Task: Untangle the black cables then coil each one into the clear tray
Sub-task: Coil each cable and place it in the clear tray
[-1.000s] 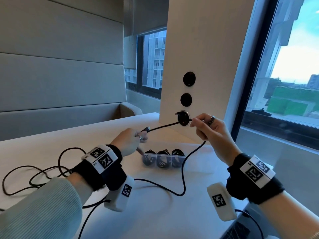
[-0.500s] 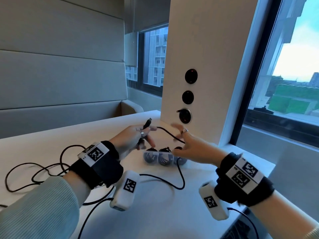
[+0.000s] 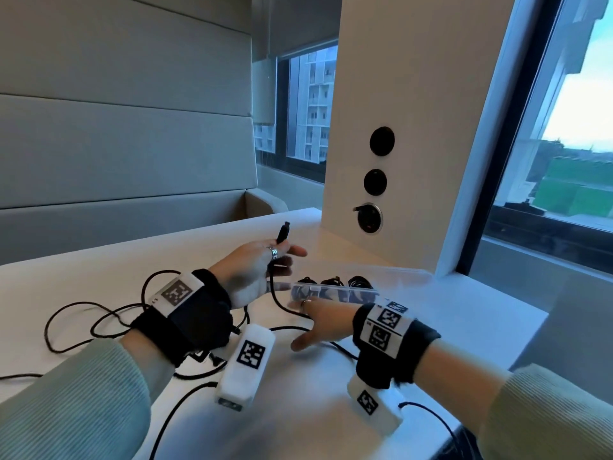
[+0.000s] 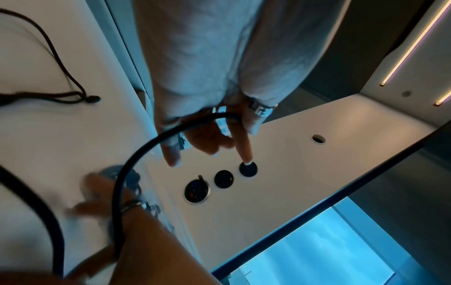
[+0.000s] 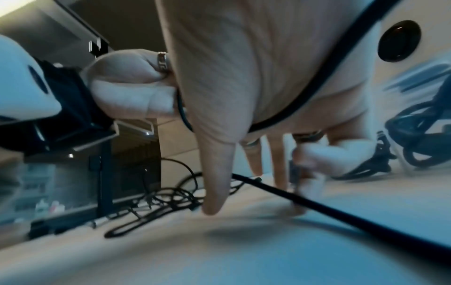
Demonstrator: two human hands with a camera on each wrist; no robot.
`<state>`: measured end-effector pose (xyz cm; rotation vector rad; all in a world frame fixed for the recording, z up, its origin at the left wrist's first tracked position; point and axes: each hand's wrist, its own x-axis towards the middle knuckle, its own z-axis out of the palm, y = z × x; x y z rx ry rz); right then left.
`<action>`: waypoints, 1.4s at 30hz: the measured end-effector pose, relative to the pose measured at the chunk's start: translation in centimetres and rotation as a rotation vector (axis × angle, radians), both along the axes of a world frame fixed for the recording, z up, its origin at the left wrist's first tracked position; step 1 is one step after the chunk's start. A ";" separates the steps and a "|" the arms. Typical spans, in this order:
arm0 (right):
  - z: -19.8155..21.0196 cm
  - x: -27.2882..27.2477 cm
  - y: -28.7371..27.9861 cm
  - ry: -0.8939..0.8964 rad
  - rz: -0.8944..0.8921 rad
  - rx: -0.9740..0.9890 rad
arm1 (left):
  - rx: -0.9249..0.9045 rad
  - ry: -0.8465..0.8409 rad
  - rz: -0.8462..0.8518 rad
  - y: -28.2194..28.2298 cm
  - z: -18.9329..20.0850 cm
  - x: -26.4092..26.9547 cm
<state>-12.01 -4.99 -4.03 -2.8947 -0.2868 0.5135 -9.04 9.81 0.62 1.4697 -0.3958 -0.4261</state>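
My left hand (image 3: 280, 258) grips a black cable (image 3: 272, 290) just below its plug (image 3: 283, 231), which points upward. From that hand the cable hangs down in a loop (image 4: 136, 158) to the white table. My right hand (image 3: 310, 327) is low over the table just in front of the clear tray (image 3: 318, 287), fingers (image 5: 214, 192) straight and pointing down beside the cable (image 5: 341, 214) lying there. It holds nothing that I can see. The tray holds three coiled black cables (image 5: 419, 138). A loose tangle of black cable (image 3: 99, 315) lies at the left.
A white wall panel (image 3: 414, 161) with three round black sockets (image 3: 370, 218) rises just behind the tray. The table's edge (image 3: 530, 336) runs along the right by the window. A grey padded bench back fills the left background.
My right hand has let go of the cable it held up by the lowest socket and dropped to the table in front of the tray. The left hand has kept the plug end and tipped it upright.
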 end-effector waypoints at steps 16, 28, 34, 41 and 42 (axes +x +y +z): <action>7.5 1.6 -4.8 -0.393 -0.397 1.345 | 0.954 -0.510 -0.200 5.9 -3.2 2.5; 9.6 -0.6 -12.9 -1.185 -0.857 1.139 | 1.227 -0.511 0.116 10.3 -4.6 5.9; 6.9 0.0 -3.9 -0.769 -0.367 0.773 | 0.989 -0.701 0.108 5.3 -1.8 3.6; 3.7 1.3 2.1 -0.453 0.019 0.488 | 0.730 -0.889 0.087 2.4 -0.4 2.4; 3.9 1.3 1.9 -0.465 0.006 0.426 | 0.750 -0.892 0.073 2.7 -0.4 2.3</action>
